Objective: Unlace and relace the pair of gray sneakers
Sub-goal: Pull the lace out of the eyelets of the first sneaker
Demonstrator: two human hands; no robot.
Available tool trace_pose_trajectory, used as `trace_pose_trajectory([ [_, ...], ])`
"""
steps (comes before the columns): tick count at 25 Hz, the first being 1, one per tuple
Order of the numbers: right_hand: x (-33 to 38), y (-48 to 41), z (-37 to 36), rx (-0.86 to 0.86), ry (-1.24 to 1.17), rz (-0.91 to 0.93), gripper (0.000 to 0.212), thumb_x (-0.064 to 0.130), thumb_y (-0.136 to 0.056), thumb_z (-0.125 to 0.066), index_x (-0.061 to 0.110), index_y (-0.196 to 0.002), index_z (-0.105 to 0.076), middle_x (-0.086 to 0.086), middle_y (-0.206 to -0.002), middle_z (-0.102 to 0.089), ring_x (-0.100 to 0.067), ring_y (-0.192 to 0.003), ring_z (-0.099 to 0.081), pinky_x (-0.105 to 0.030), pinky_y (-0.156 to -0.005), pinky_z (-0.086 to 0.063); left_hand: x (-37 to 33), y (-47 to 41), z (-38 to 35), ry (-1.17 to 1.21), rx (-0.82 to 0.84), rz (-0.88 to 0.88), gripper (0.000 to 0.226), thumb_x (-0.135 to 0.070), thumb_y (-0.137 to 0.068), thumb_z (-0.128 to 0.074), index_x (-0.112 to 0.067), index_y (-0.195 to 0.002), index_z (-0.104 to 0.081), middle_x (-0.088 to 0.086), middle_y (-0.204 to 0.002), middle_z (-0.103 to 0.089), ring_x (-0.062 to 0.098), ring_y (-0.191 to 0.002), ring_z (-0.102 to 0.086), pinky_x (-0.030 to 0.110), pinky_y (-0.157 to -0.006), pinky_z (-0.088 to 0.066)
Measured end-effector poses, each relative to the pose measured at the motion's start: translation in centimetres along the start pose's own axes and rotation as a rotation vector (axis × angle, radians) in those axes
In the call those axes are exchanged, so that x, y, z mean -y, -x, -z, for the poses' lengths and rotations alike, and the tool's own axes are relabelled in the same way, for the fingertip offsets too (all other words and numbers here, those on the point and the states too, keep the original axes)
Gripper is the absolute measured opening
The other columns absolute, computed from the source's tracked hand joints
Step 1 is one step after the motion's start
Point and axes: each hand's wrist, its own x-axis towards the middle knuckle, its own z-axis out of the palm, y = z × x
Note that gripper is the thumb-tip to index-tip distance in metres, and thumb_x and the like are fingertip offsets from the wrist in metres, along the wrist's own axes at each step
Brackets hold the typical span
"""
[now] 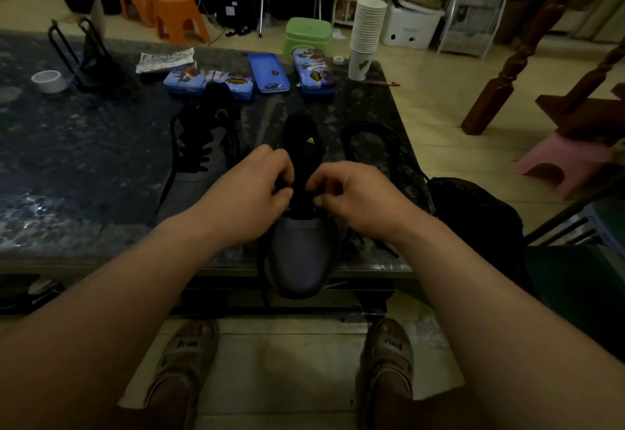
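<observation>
Two gray sneakers stand on the dark marble table point(84, 165). The near sneaker point(301, 257) points its toe at me and overhangs the table's front edge; its black tongue with a yellow logo stands up. My left hand point(252, 193) and my right hand point(351, 196) sit on either side of the tongue at the lowest eyelets, fingers curled and pinching the black lace point(262, 274), which hangs down over the table edge. The other sneaker point(199, 159) lies to the left, laced in black.
Blue tin cases point(209, 83) lie behind the shoes, with a stack of paper cups point(367, 34) at the back right, a tape roll point(49, 81) at the left and a black bag point(473, 213) off the right edge. Coloured stools stand on the floor.
</observation>
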Motion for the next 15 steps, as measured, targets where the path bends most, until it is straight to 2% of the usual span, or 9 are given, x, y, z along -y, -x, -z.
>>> trace_pose_trajectory([
  [2, 0.1, -0.2, -0.3, -0.074, 0.065, 0.055, 0.013, 0.018, -0.089, -0.077, 0.028, -0.097, -0.077, 0.007, -0.087, -0.060, -0.008, -0.082, -0.058, -0.027, -0.076, -0.048, 0.7, 0.3, 0.6, 0.071, 0.140, 0.089, 0.019, -0.024, -0.092, -0.072, -0.025, -0.098, -0.053, -0.008, -0.098, -0.054, 0.010, -0.083, -0.060, 0.030, -0.073, -0.050],
  [4, 0.0, -0.4, -0.2, -0.087, 0.098, 0.096, 0.011, 0.019, -0.089, -0.075, 0.029, -0.095, -0.076, 0.007, -0.090, -0.058, -0.010, -0.087, -0.057, -0.031, -0.082, -0.049, 1.2, 0.5, 1.2, 0.083, 0.256, 0.151, 0.018, -0.024, -0.091, -0.073, -0.026, -0.095, -0.056, -0.007, -0.090, -0.064, 0.004, -0.074, -0.061, 0.022, -0.065, -0.047],
  [6, -0.1, -0.5, -0.1, -0.044, 0.110, 0.122, 0.010, 0.021, -0.092, -0.072, 0.030, -0.095, -0.072, 0.007, -0.093, -0.056, -0.010, -0.090, -0.057, -0.035, -0.084, -0.050, 1.4, 0.6, 1.7, 0.082, 0.272, 0.169, 0.011, -0.022, -0.094, -0.070, -0.025, -0.091, -0.060, -0.004, -0.081, -0.069, 0.003, -0.066, -0.061, 0.017, -0.057, -0.044],
  [9, 0.4, -0.4, -0.5, 0.040, 0.181, 0.090, 0.005, 0.030, -0.095, -0.070, 0.031, -0.100, -0.068, 0.009, -0.096, -0.052, -0.012, -0.091, -0.056, -0.036, -0.083, -0.051, 1.0, 0.6, 2.2, 0.137, 0.172, 0.194, 0.008, -0.021, -0.097, -0.065, -0.022, -0.091, -0.061, -0.001, -0.078, -0.067, 0.010, -0.066, -0.060, 0.023, -0.056, -0.045],
  [11, 0.9, -0.5, -0.6, 0.036, 0.210, 0.073, 0.006, 0.032, -0.095, -0.070, 0.028, -0.100, -0.067, 0.009, -0.095, -0.051, -0.013, -0.089, -0.055, -0.034, -0.081, -0.049, 0.7, 0.5, 2.4, 0.190, 0.109, 0.209, 0.008, -0.021, -0.099, -0.062, -0.021, -0.092, -0.058, 0.000, -0.075, -0.065, 0.011, -0.062, -0.057, 0.026, -0.055, -0.045],
  [15, 1.3, -0.2, 0.3, 0.117, -0.004, 0.005, 0.009, 0.023, -0.098, -0.066, 0.015, -0.097, -0.070, -0.001, -0.098, -0.056, -0.010, -0.085, -0.058, -0.017, -0.074, -0.043, 1.0, 0.6, 2.0, 0.243, 0.081, 0.254, 0.007, -0.013, -0.097, -0.057, -0.019, -0.097, -0.053, 0.003, -0.076, -0.069, 0.021, -0.070, -0.066, 0.039, -0.062, -0.051],
])
